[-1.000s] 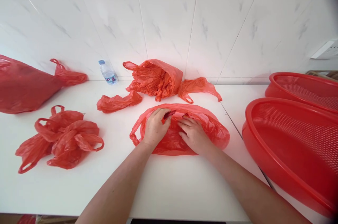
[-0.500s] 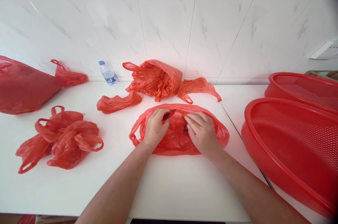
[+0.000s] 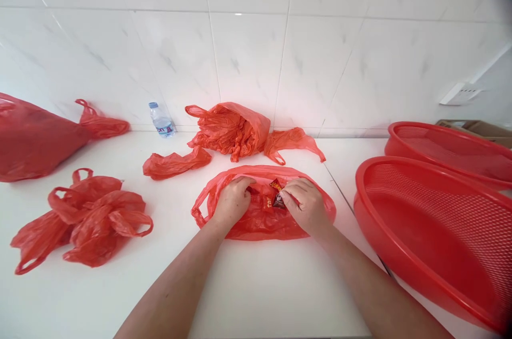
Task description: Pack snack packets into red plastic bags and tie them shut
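A red plastic bag [image 3: 260, 229] lies spread on the white table with its mouth open, and both hands are inside that mouth. At its left side my left hand [image 3: 234, 200] is closed, a small dark red packet [image 3: 252, 190] at its fingertips, mostly hidden. My right hand [image 3: 304, 204] has its thumb and fingers pinched at the edge of a small dark packet [image 3: 279, 201]. A red and yellow packet [image 3: 276, 185] touches that one from behind. Just left of them is a small red packet [image 3: 267, 203] with pale print.
Knotted red bags [image 3: 96, 222] lie on the left, near a large full red bag [image 3: 36, 139]. A bag stuffed with bags [image 3: 240, 128] and a water bottle [image 3: 162, 121] stand by the tiled wall. Two red baskets [image 3: 400, 168] occupy the right side.
My left hand has lowered its packet into the bag. More small packets now show between the hands. The view has tilted up and shifted slightly right.
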Demonstrator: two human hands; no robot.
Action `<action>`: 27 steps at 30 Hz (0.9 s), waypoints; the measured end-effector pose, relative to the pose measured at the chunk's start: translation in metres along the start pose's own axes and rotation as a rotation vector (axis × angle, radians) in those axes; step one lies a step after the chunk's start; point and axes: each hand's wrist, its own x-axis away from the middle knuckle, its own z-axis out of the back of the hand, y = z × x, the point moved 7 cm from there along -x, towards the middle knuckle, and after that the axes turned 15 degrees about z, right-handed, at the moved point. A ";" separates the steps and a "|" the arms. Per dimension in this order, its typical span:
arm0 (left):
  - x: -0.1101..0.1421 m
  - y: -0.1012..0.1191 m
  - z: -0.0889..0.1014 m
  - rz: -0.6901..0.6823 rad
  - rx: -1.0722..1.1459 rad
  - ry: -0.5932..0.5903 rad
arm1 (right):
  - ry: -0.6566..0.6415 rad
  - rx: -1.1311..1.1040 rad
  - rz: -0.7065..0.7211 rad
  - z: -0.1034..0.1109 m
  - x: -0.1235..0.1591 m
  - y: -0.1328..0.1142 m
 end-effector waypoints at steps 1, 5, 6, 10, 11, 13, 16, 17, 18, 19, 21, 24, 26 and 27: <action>0.000 0.001 0.001 0.006 -0.006 -0.011 | 0.015 -0.008 -0.033 0.007 -0.001 0.002; 0.010 0.009 0.002 -0.014 -0.036 -0.162 | -0.005 -0.019 -0.261 0.033 0.008 0.013; 0.014 0.011 0.005 -0.024 -0.045 -0.181 | -0.049 -0.005 -0.314 0.038 0.014 0.014; 0.037 0.019 0.038 -0.117 -0.061 -0.045 | -0.151 0.111 -0.386 0.055 0.046 0.012; 0.045 0.019 0.049 -0.146 -0.055 0.023 | -0.150 0.142 -0.378 0.059 0.055 0.010; 0.061 0.013 0.070 -0.150 -0.046 0.182 | -0.151 0.198 -0.347 0.062 0.070 0.006; 0.081 -0.017 0.089 0.052 -0.064 0.368 | -0.180 0.298 -0.288 0.059 0.085 0.003; 0.086 -0.030 0.090 0.156 -0.061 0.383 | -0.206 0.327 -0.276 0.057 0.088 0.002; 0.091 -0.044 0.090 0.261 -0.040 0.372 | -0.237 0.344 -0.277 0.055 0.090 0.003; 0.094 -0.056 0.088 0.360 -0.003 0.330 | -0.274 0.341 -0.291 0.052 0.092 0.005; 0.097 -0.074 0.077 0.515 0.111 0.175 | -0.359 0.287 -0.350 0.045 0.094 0.011; 0.096 -0.074 0.066 0.594 0.294 -0.035 | -0.452 0.225 -0.419 0.035 0.091 0.021; 0.092 -0.063 0.071 0.565 0.377 -0.043 | -0.483 0.261 -0.414 0.031 0.083 0.026; 0.088 -0.057 0.076 0.537 0.403 -0.020 | -0.504 0.287 -0.405 0.028 0.079 0.028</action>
